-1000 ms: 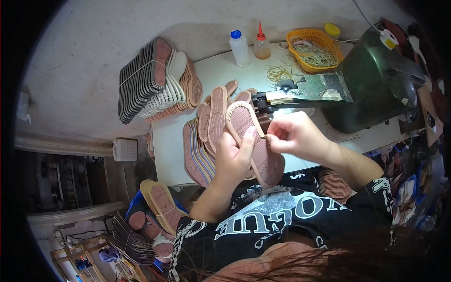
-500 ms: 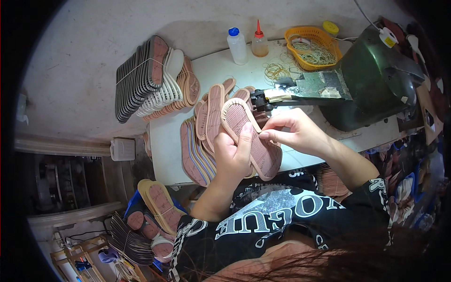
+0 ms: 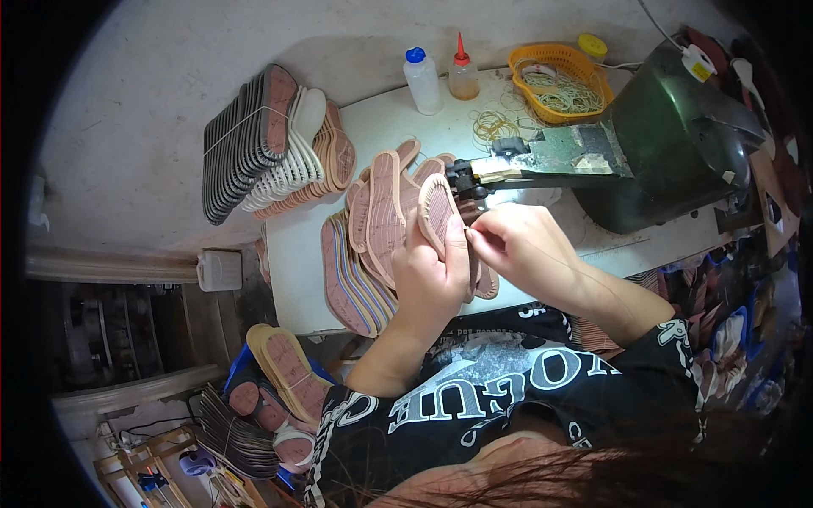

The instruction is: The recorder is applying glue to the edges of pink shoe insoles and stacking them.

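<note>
My left hand [image 3: 432,269] grips a pinkish-brown shoe sole [image 3: 434,213] with a beige rim, its thumb lying on the top face. The sole is tilted up on edge, and fingers hide much of its lower part. At the sole's right edge, my right hand [image 3: 518,241] is closed in a pinch; a tiny pale bit shows by the fingertips, too small to name. Behind my left hand, several similar soles [image 3: 386,195] lie overlapping on the white table [image 3: 301,271]. A stack of soles with blue and light edges [image 3: 345,284] leans nearer me.
A green sewing machine [image 3: 669,144] reaches its arm toward my hands. Bundled soles [image 3: 246,140] stand against the wall. Two squeeze bottles [image 3: 423,85] and a yellow basket [image 3: 555,59] of cords are at the back. More soles [image 3: 292,364] sit at lower left.
The held sole has turned from facing up to a steep tilt on edge. My left hand has shifted slightly right, and my right hand has rolled over, still pinching at the rim.
</note>
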Demonstrator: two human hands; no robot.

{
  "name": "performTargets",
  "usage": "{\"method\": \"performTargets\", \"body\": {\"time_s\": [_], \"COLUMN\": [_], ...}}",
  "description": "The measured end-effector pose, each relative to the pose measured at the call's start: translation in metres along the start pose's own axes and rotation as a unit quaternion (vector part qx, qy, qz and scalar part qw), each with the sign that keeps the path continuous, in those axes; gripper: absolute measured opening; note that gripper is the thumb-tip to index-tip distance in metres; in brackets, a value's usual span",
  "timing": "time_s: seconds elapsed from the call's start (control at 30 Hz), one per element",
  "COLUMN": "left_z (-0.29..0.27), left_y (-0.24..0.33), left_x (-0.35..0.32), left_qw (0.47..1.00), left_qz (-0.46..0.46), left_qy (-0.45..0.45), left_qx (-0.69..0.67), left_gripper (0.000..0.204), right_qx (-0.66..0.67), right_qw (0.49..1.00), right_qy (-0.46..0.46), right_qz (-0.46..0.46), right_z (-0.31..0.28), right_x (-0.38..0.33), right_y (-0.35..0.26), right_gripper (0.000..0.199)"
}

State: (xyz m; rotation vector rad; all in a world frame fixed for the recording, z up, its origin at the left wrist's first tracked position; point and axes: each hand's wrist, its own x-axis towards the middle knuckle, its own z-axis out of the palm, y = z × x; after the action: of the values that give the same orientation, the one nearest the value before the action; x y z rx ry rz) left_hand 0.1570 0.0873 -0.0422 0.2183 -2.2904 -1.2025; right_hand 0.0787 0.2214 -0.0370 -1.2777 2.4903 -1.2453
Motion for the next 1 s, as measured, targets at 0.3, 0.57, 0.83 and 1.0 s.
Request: {"method": "performTargets", "body": {"time_s": [0.3, 0.57, 0.83, 1.0], "left_z": [0.0, -0.004, -0.005, -0.002], "left_y": [0.003, -0.011, -0.009, -0.004], "left_x": [-0.001, 0.002, 0.001, 0.004], "left_qw": [0.997, 0.951, 0.964, 0.978], "left_qz": [-0.029, -0.126, -0.073, -0.041], "left_qy": [0.012, 0.036, 0.023, 0.036], "left_qx": [-0.077, -0.279, -0.253, -0.2], "left_gripper": [0.023, 0.03, 0.024, 0.024], "right_qx": [-0.031, 0.525, 0.265, 0.209], "right_qw": [0.996, 0.824, 0.963, 0.978], "right_qy": [0.054, -0.06, -0.02, 0.016], "right_qz": [-0.07, 0.205, 0.039, -0.004], "right_z": [0.005, 0.012, 0.0, -0.002], "right_x": [0.005, 0.002, 0.003, 0.007], "right_y": [-0.003, 0.022, 0.009, 0.011], "right_gripper": [0.014, 0.01, 0.024, 0.013]}}
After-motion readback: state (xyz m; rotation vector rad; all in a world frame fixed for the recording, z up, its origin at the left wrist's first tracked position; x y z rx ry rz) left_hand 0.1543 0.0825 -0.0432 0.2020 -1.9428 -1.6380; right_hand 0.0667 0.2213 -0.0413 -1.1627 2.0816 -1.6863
